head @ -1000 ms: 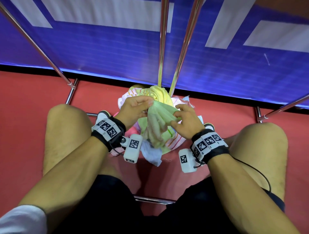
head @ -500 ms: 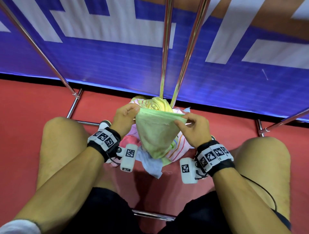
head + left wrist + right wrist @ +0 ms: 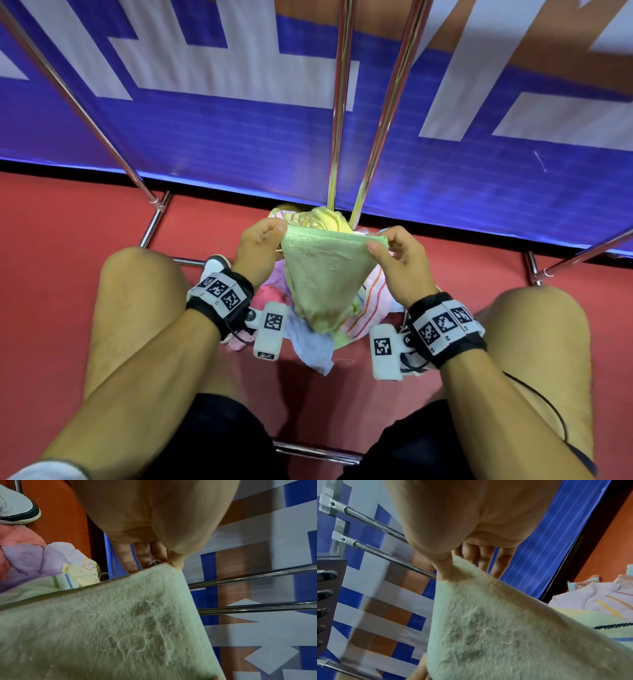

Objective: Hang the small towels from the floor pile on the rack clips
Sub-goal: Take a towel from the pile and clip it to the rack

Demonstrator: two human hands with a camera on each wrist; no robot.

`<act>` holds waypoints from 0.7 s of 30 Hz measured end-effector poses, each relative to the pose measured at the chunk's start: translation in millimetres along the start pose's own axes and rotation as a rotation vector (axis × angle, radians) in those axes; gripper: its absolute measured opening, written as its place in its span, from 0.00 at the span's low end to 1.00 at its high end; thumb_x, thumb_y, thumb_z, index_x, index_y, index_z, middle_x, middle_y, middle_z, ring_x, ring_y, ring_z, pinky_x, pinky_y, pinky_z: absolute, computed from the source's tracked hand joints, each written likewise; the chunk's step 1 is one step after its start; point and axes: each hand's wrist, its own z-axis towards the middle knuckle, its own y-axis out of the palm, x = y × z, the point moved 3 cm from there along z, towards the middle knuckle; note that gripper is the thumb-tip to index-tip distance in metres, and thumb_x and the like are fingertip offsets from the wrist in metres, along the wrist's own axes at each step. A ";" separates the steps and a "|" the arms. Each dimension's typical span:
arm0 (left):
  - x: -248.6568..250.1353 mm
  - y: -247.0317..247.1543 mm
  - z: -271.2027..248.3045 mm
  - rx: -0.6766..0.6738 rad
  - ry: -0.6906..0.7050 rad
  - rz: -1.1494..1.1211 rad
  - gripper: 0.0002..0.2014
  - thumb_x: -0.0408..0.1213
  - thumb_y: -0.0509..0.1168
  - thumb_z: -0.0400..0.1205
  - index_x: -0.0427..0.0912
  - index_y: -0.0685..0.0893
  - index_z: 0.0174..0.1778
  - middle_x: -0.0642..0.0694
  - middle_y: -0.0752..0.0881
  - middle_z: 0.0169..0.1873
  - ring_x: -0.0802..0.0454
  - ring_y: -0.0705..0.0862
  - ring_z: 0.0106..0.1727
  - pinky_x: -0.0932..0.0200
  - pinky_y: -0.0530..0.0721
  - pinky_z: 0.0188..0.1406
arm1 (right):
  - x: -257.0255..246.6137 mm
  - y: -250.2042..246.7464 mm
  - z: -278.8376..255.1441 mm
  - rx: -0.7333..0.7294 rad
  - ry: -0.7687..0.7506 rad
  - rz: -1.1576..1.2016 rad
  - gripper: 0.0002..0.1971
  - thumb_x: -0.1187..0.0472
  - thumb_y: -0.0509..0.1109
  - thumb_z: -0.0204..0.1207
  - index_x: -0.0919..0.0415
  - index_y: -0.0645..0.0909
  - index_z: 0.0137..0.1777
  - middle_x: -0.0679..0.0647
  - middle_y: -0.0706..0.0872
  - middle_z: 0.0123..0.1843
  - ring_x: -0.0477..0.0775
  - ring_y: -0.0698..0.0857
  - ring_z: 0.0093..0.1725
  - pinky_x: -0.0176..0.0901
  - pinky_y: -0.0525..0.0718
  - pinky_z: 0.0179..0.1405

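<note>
Both hands up over the floor pile, each on one top corner of the green towel (image 3: 322, 277).

Left hand (image 3: 258, 251): thumb and curled fingers pinch the towel's corner at about 10 o'clock from the towel's middle. The left wrist view confirms it: the thumb clamps the corner against the fingers (image 3: 130, 558), and the cloth fills the lower half of that view.

Right hand (image 3: 399, 265): same pinch on the opposite corner, at about 2 o'clock from the towel's middle. In the right wrist view the thumb presses the fluffy edge (image 3: 458, 563) against the fingers.

The towel's top edge is pulled nearly straight between the two hands. The rest hangs down and tapers to a point at 6 o'clock, over the pile. Whether the tip touches the pile, I cannot tell.

Pile (image 3: 363, 308) lies on the red floor (image 3: 51, 240), between the knees. It shows a yellow towel (image 3: 325, 219) at 12 o'clock, a white striped one at 4 o'clock, pink at 8 o'clock and pale blue at 6 o'clock.

Rack poles (image 3: 339, 102) rise from behind the pile toward 12 o'clock, two of them close together, with more slanted poles at 10 and 3 o'clock. A blue and white banner (image 3: 205, 137) stands behind them. A row of dark clips (image 3: 325, 595) shows at 9 o'clock in the right wrist view, well apart from the towel.
</note>
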 end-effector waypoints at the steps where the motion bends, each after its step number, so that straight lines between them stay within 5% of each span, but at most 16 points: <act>1: 1.5 1.6 -1.5 -0.019 -0.002 -0.010 0.09 0.32 0.60 0.87 0.40 0.84 0.44 0.35 0.83 0.44 0.43 0.82 0.47 0.41 0.86 0.53 | -0.5 -0.8 0.0 0.013 0.009 0.026 0.13 0.65 0.72 0.79 0.60 0.72 0.37 0.55 0.75 0.33 0.51 0.74 0.35 0.44 0.73 0.38; 4: 5.0 3.2 -3.8 -0.045 -0.002 -0.049 0.10 0.30 0.58 0.88 0.40 0.83 0.45 0.36 0.83 0.45 0.44 0.83 0.47 0.49 0.87 0.48 | -2.8 -6.2 0.9 0.108 0.022 0.060 0.12 0.67 0.76 0.76 0.58 0.74 0.37 0.54 0.71 0.24 0.49 0.68 0.27 0.42 0.70 0.30; 8: 11.0 3.2 -4.8 -0.022 0.027 -0.063 0.10 0.29 0.59 0.87 0.41 0.83 0.44 0.40 0.84 0.42 0.46 0.83 0.44 0.55 0.88 0.44 | -12.9 -10.5 -1.1 0.159 -0.015 0.090 0.09 0.69 0.76 0.75 0.52 0.88 0.44 0.55 0.90 0.34 0.48 0.86 0.36 0.43 0.85 0.43; 10: 12.6 2.4 -3.5 0.011 0.040 -0.047 0.11 0.29 0.60 0.87 0.42 0.84 0.43 0.39 0.83 0.40 0.45 0.82 0.43 0.52 0.86 0.42 | -14.0 -10.3 0.1 0.150 -0.035 0.058 0.10 0.70 0.74 0.77 0.53 0.88 0.41 0.45 0.90 0.34 0.43 0.87 0.37 0.38 0.84 0.42; 15: 10.2 2.5 -3.3 0.087 0.016 0.034 0.12 0.27 0.60 0.85 0.43 0.85 0.40 0.36 0.84 0.41 0.45 0.82 0.42 0.34 0.86 0.49 | -2.2 -6.6 1.7 0.139 -0.018 -0.166 0.07 0.58 0.71 0.79 0.47 0.85 0.39 0.45 0.87 0.35 0.45 0.82 0.36 0.40 0.80 0.39; 18: 12.9 0.7 -4.5 0.136 0.047 0.069 0.10 0.28 0.63 0.83 0.42 0.87 0.40 0.38 0.88 0.39 0.46 0.85 0.41 0.33 0.87 0.48 | -4.6 -5.7 0.7 0.179 -0.043 -0.316 0.08 0.58 0.71 0.79 0.47 0.83 0.39 0.39 0.83 0.32 0.37 0.79 0.34 0.31 0.76 0.38; 21: 10.8 2.4 -7.0 0.137 0.085 0.109 0.08 0.31 0.69 0.81 0.47 0.89 0.39 0.45 0.90 0.34 0.50 0.87 0.37 0.40 0.91 0.45 | -6.9 -4.4 -2.0 0.236 -0.060 -0.377 0.04 0.60 0.70 0.78 0.53 0.83 0.41 0.43 0.82 0.31 0.39 0.79 0.32 0.37 0.76 0.38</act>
